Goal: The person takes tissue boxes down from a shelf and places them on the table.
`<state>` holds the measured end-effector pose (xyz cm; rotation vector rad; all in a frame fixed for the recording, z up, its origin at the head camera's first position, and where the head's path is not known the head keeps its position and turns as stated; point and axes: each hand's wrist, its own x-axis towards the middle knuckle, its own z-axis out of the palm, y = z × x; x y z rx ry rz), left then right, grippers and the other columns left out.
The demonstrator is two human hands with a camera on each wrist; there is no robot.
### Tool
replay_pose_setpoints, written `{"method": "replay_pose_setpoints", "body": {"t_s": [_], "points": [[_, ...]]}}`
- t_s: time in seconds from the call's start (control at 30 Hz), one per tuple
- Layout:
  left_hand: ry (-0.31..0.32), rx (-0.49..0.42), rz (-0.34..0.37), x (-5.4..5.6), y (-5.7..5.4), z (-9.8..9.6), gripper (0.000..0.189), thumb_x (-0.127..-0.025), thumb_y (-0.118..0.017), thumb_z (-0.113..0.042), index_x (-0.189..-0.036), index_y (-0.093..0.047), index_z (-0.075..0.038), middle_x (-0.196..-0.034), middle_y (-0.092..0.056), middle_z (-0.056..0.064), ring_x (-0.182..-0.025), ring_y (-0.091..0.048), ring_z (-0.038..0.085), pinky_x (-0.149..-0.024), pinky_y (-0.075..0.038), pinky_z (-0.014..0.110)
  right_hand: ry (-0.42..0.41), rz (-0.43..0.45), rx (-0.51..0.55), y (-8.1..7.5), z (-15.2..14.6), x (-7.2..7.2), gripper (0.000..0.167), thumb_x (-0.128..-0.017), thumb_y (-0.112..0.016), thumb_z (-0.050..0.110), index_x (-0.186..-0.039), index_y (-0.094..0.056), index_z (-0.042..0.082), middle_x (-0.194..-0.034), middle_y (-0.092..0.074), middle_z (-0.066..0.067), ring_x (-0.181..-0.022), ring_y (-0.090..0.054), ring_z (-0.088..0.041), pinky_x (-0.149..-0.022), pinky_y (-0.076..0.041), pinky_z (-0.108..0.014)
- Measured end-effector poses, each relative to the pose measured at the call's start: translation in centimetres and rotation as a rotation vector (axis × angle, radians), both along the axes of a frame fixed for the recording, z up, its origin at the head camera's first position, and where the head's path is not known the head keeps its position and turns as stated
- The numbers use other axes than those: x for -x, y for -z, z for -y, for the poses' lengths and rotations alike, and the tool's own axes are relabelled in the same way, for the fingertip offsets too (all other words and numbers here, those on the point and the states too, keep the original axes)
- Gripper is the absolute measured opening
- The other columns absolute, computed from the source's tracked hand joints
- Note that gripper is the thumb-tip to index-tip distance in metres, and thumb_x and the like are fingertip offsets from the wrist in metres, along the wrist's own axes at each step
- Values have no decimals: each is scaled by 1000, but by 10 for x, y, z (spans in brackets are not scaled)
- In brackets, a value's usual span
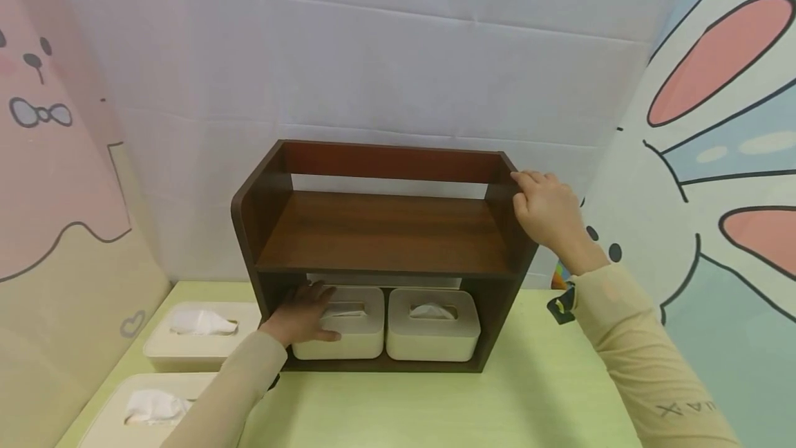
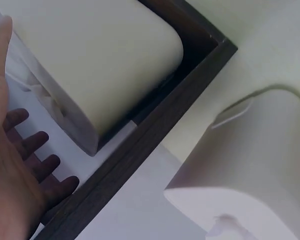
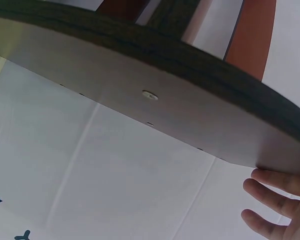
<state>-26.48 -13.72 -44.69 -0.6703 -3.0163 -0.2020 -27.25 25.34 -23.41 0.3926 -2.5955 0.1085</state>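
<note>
A dark brown two-tier wooden shelf [image 1: 385, 234] stands on the table. On its lower tier sit two cream tissue boxes side by side: the left tissue box [image 1: 357, 346] and the right tissue box [image 1: 433, 346], each with white tissue in its top slot. My left hand [image 1: 302, 316] is inside the lower tier at the left box's left end, fingers spread; its palm faces the box's slotted top in the left wrist view. My right hand [image 1: 550, 209] is at the upper part of the shelf's right side panel [image 3: 120, 75], fingertips against its outer face, fingers fairly straight.
Two more cream tissue boxes stand on the table left of the shelf, a farther tissue box [image 1: 164, 341] and a nearer tissue box [image 1: 112, 406]. The light green table [image 1: 435, 410] meets a white cloth wall [image 1: 385, 75] behind. Cartoon-printed panels [image 1: 715, 192] flank both sides.
</note>
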Motion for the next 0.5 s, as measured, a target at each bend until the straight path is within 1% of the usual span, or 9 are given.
{"method": "replay_pose_setpoints", "body": {"t_s": [0.1,0.3,0.4,0.5], "points": [[-2,-4,56,5,-2,0,93,-66,-73,-54,-138,-38,-5,-141,-35,22,-128,-31,48,-101,-26,60,1,1,-4,0,0,0,43,-90,-31,11,-126,-51,-3,-126,-52,-24,-108,-49,-44,-80,-44,-56],[-6,-2,160,12,1,2,101,-65,-73,-57,-142,-31,-7,-146,-27,21,-132,-25,46,-105,-23,57,-13,-16,-3,0,1,0,43,-89,-32,11,-125,-52,-3,-125,-53,-23,-107,-50,-44,-79,-45,-56],[-13,-16,206,14,4,3,105,-63,-74,-58,-143,-28,-8,-148,-25,21,-134,-23,44,-107,-23,54,-15,-12,-3,0,1,0,44,-89,-31,11,-125,-52,-3,-125,-53,-23,-107,-50,-44,-80,-44,-56],[-18,-42,233,13,5,2,107,-61,-76,-57,-143,-29,-7,-148,-26,21,-135,-22,43,-108,-22,53,-18,-9,-2,1,0,-1,44,-89,-30,11,-124,-52,-3,-125,-53,-24,-107,-50,-44,-81,-44,-56]]}}
